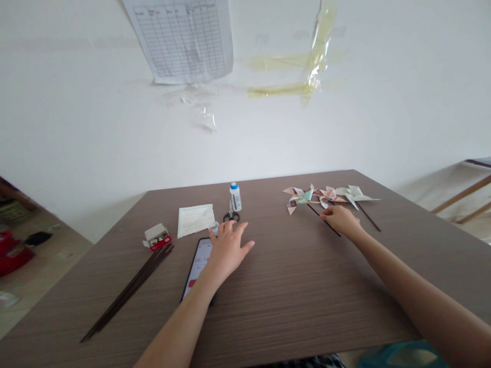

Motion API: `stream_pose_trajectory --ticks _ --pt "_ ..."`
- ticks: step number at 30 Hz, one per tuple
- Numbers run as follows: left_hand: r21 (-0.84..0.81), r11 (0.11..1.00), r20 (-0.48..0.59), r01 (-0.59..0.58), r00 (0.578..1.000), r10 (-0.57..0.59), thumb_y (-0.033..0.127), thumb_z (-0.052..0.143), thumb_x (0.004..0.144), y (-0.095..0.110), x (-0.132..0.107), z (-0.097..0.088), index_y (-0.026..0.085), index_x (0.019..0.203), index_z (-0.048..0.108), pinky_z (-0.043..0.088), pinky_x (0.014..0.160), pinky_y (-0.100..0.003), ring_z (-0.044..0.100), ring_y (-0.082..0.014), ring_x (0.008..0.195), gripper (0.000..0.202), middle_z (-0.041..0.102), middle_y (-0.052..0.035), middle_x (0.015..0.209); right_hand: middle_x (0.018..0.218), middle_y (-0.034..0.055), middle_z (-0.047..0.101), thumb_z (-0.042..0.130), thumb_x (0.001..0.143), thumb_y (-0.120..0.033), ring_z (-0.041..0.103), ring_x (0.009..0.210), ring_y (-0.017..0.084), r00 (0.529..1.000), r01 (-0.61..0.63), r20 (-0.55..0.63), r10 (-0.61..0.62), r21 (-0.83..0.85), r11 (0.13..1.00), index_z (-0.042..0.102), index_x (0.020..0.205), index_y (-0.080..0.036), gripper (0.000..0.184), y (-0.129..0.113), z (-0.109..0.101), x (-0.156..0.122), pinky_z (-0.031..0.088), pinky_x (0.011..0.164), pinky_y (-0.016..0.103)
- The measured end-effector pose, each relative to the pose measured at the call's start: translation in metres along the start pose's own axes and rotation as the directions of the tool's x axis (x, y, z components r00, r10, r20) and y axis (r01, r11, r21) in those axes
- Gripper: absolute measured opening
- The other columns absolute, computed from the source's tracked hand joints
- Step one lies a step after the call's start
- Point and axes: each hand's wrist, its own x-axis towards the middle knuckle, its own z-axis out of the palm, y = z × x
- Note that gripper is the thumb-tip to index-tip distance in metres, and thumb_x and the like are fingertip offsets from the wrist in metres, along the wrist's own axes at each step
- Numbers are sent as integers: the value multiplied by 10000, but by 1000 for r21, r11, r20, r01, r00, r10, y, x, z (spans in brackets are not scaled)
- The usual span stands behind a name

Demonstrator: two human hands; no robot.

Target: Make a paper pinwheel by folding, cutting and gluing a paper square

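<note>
My left hand (227, 249) lies over the top of a phone (198, 266) on the brown table (291, 286), fingers stretched forward, just short of the scissors (231, 214). My right hand (340, 219) rests farther right with its fingers curled onto the dark stick (326, 221) of a paper pinwheel (301, 198). Two more pinwheels (345, 194) lie beside it near the table's far edge. A white glue bottle with a blue cap (235, 197) stands behind the scissors.
A stack of white paper squares (195, 220) and a small red and white box (156, 237) lie left of the phone. A bundle of dark sticks (130, 290) stretches toward the near left corner. A printed chart (182, 38) hangs on the white wall.
</note>
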Motion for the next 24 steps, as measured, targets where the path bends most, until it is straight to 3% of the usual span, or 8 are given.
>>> stream_pose_trajectory --ticks 4,9,19,24 --pt "1 1000 -2 1 1000 -1 429 708 1149 1 0 1 348 1712 664 339 1418 -789 495 -436 1720 570 612 -175 1794 1257 172 912 614 1025 -269 797 1291 426 993 -88 74 90 -24 996 945 1052 -252 332 1 4 -3 579 1124 632" --pt "10 1000 -1 -3 1000 3 427 714 1147 3 0 1 346 1716 666 337 1417 -802 500 -443 1716 577 609 -180 1801 1374 182 884 563 1085 -266 699 1497 451 992 -87 90 92 -55 995 938 1209 -253 395 3 6 -6 458 1286 756" --pt "11 1000 9 -13 1000 13 408 714 1145 6 -2 0 330 1714 678 313 1422 -833 494 -449 1727 575 614 -192 1803 1349 166 887 570 1113 -302 658 1534 460 998 -14 63 20 -99 995 915 1207 -253 360 3 6 -11 333 1341 864" --pt "-4 1000 15 -3 1000 3 395 744 1137 8 -4 -3 329 1699 701 317 1431 -817 497 -459 1730 568 614 -184 1806 1354 144 901 571 1130 -259 661 1528 451 999 46 32 -43 -98 994 926 1304 -299 398 10 0 -13 273 1347 878"
